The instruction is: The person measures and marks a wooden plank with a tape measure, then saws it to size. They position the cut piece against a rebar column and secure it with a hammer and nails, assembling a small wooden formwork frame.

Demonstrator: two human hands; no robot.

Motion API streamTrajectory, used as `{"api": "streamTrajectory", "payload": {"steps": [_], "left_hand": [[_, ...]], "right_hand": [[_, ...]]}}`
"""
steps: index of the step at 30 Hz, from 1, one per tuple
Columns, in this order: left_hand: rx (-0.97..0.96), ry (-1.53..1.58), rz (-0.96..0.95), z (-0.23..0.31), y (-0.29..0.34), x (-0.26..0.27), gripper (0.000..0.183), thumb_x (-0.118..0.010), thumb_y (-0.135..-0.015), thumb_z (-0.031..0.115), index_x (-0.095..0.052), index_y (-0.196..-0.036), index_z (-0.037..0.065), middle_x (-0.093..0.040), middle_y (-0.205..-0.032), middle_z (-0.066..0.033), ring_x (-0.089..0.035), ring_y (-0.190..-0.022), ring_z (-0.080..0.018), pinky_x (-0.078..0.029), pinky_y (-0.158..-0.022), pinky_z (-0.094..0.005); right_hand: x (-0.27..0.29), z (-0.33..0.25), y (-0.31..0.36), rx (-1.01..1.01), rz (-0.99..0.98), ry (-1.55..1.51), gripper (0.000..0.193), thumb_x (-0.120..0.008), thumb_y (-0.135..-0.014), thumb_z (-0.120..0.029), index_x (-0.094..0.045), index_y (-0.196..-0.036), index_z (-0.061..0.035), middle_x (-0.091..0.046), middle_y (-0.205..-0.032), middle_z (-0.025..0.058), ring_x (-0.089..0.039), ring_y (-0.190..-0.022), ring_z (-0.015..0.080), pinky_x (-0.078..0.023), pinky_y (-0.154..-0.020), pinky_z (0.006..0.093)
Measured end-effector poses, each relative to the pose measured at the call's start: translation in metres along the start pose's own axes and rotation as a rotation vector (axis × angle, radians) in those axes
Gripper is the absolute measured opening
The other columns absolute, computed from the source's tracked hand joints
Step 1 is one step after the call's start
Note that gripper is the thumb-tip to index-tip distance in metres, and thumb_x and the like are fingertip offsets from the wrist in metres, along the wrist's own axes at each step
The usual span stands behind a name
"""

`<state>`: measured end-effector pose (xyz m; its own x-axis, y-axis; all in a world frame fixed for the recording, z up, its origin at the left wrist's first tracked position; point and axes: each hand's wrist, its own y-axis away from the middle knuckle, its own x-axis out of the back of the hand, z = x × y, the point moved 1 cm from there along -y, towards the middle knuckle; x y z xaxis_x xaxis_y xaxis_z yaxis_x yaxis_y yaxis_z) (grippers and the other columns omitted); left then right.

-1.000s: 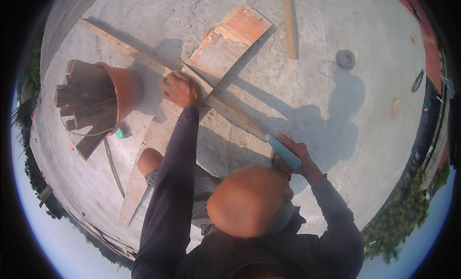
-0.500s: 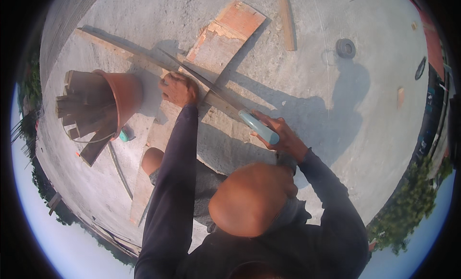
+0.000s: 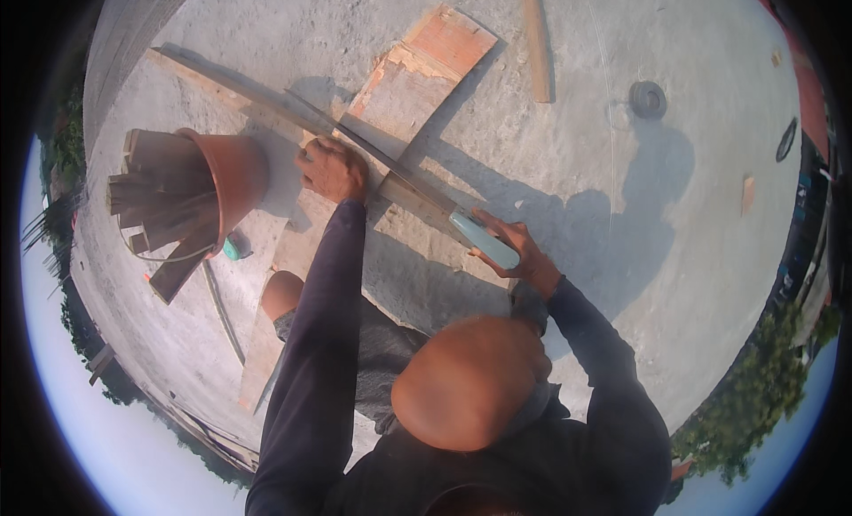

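Pale blue-green marks the handle (image 3: 484,240) of the handsaw (image 3: 399,168), which slants across the middle of the view, its dark blade laid over the near end of a wide board (image 3: 417,81) and its tip over a long batten (image 3: 209,77). Right fingers are wrapped around that handle, the right hand (image 3: 531,257) gripping it firmly (whether the teeth sit in the wood is too small to tell). Just beside the blade, the left hand (image 3: 333,170) rests with bent fingers on the near end of the board, though I cannot tell whether it clasps the edge or only presses. The board, its far part covered with worn orange, lies across the batten. To the left is a terracotta-coloured bucket (image 3: 235,174) packed with wooden offcuts (image 3: 169,188), a small teal object (image 3: 232,249) beside it and a thin strip (image 3: 224,314) below. Farther out on the grey concrete (image 3: 710,321) lie a wooden bar (image 3: 538,50) at the top, a dark roll (image 3: 649,100) to its right, a small wood piece (image 3: 747,196) and a dark oval object (image 3: 786,140) near the right edge.
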<state>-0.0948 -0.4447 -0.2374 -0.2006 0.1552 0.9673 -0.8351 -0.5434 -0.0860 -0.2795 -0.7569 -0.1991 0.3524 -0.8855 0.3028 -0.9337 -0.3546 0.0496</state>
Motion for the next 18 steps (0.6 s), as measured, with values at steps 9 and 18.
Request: {"api": "streamTrajectory", "payload": {"steps": [9, 18], "left_hand": [[0.024, 0.005, 0.019, 0.001, 0.003, -0.002, 0.037, -0.045, -0.108, 0.033, -0.061, -0.125, 0.005, -0.056, -0.134, -0.021, -0.048, -0.133, -0.0357, -0.033, -0.109, -0.0501], [0.047, -0.005, -0.008, 0.005, 0.004, 0.0, 0.038, -0.044, -0.108, 0.035, -0.063, -0.124, 0.005, -0.054, -0.136, -0.0206, -0.05, -0.131, -0.036, -0.035, -0.108, -0.0496]], "right_hand": [[0.033, 0.005, 0.04, 0.106, 0.019, -0.027, 0.083, -0.085, -0.083, -0.016, -0.046, -0.154, 0.0015, -0.071, -0.076, 0.0115, -0.066, -0.059, 0.0262, -0.052, -0.059, 0.036], [0.022, 0.006, 0.024, 0.062, 0.032, -0.042, 0.083, -0.088, -0.083, -0.023, -0.048, -0.152, 0.0027, -0.076, -0.09, 0.0152, -0.072, -0.067, 0.0243, -0.057, -0.068, 0.0339]]}}
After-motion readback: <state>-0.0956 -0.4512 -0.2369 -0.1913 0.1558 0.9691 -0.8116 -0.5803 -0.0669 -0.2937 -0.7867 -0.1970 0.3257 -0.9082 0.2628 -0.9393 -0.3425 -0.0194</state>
